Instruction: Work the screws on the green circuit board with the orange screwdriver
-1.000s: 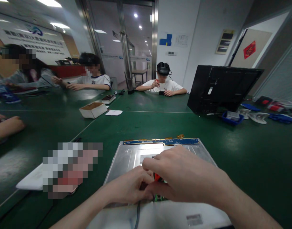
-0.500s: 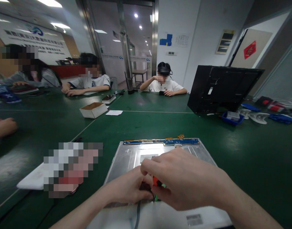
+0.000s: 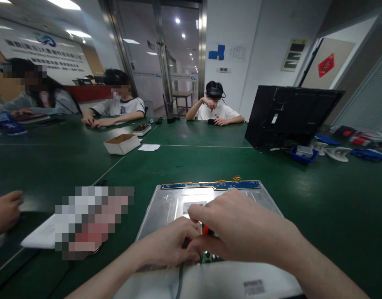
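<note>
A flat metal panel with a blue circuit strip along its far edge lies in front of me. At its near part my right hand is closed on a red-and-black tool, mostly covered by the fingers. My left hand is closed beside it, fingertips touching those of the right; what it grips is hidden. Below the fingertips shows a small green circuit board. A dark cable runs from under my left hand over the white near part of the device.
A white open box and a paper lie further back. A black monitor and a blue tray stand at the right. Another person's hand reaches in at the left. Three people sit across the green table.
My right hand has shifted slightly right, and more of the green board shows. The other person's hand at the left has moved nearer.
</note>
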A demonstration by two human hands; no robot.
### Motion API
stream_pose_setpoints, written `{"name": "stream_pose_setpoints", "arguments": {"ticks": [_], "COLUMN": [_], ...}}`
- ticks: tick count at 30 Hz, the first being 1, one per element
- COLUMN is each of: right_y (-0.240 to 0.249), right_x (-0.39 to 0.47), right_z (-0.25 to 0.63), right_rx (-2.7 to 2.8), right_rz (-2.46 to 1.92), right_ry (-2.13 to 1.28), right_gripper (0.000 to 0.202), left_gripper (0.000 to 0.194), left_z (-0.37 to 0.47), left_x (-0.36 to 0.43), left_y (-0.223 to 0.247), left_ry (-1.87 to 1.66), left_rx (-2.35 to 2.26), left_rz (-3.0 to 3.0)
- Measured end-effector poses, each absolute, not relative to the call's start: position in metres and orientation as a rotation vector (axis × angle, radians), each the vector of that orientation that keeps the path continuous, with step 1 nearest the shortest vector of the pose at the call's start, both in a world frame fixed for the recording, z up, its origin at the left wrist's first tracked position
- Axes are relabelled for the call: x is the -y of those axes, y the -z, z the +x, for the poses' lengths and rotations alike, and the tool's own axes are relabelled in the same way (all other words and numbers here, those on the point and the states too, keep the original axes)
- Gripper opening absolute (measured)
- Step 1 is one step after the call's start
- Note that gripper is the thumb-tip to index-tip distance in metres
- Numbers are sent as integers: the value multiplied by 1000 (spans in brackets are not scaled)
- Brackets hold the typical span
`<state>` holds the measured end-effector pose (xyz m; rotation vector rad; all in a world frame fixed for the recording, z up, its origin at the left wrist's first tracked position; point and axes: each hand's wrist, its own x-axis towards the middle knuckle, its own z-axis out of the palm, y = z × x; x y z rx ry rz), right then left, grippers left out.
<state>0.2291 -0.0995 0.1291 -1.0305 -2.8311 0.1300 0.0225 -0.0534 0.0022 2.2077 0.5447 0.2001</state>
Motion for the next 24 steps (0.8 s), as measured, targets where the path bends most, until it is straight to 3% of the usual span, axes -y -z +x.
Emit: {"name": "stream_pose_setpoints", "arguments": {"ticks": [10,24], "right_y": [-130,-139], "right_x": [101,102], "right_z": [228,228], "right_rx": [2840,2894], "right_rz": [-987,-979], "right_ry": [-196,-360], "right_gripper": [9,20], "left_gripper": [8,12], "left_z": [25,25], "left_x": [52,55], "left_y": [-7,-5], "left_ry": [-114,-108], "left_rx": [-618,-647], "left_rz": [2147,2110]}}
